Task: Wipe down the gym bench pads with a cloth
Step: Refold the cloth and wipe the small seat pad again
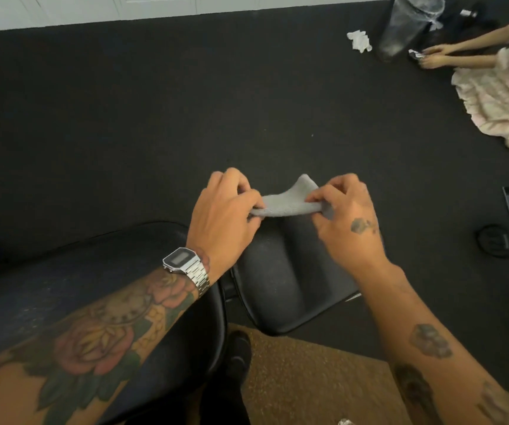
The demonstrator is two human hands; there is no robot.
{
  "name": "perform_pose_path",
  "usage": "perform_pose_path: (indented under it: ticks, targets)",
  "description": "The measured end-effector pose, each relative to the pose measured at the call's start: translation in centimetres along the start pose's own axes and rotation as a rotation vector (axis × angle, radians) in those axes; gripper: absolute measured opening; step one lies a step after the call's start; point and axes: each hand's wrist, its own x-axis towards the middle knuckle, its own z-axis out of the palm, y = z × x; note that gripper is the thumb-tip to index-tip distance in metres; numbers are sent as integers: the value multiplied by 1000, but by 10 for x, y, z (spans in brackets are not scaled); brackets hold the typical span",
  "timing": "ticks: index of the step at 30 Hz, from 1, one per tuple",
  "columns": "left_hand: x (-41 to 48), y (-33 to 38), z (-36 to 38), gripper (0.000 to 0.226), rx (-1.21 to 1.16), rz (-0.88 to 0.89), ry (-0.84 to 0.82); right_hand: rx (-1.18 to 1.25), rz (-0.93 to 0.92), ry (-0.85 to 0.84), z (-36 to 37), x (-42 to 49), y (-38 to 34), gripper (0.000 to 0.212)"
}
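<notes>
Grey cloth is stretched between both hands, left hand and right hand each pinching an end; the small black pad lies directly beneath them, the longer pad under the left forearm

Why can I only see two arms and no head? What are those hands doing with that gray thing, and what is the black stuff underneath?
The camera sits on the person's head and looks down, so you see what they see: their own arms. The left hand, the one with the silver watch, and the right hand each pinch one end of a gray cloth and hold it stretched in the air. Below it is a black gym bench pad, and a bigger pad lies to the left. The cloth is not touching a pad yet. On the dark floor, far away, sit a crumpled white tissue and another person's hands.
</notes>
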Motion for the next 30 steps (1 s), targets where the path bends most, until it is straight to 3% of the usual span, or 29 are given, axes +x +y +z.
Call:
perform_pose_path:
  ticks: [3,8,10,12,15,18,20,26,30]
  targets:
    - [-12,5,30,10,98,127,-100,-85,-43,-37,7,-28,28,27]
    - [-63,-11,80,12,193,269,-500,-110,102,-376,43,-103,64,35]
    - [-77,-20,83,22,202,271,-605,-92,113,-359,48,-116,64,37]
    - [-85,-29,79,29,113,237,-610,-45,46,-287,50,-113,57,35]
    - [-81,-35,70,37,-132,-107,-438,-23,-32,-226,65,-92,38,46]
    - [-66,-35,69,53,-426,-683,-339,-147,83,-275,101,-75,20,75]
    - [-57,-31,71,58,-704,-945,-322,-269,168,-300,122,-82,16,86]
    - [-47,-37,62,48,-1021,-1133,-353,-343,5,-289,101,-134,70,66]
    - [-40,-42,54,63,-1085,-1192,-393,-351,236,-212,76,-102,130,64]
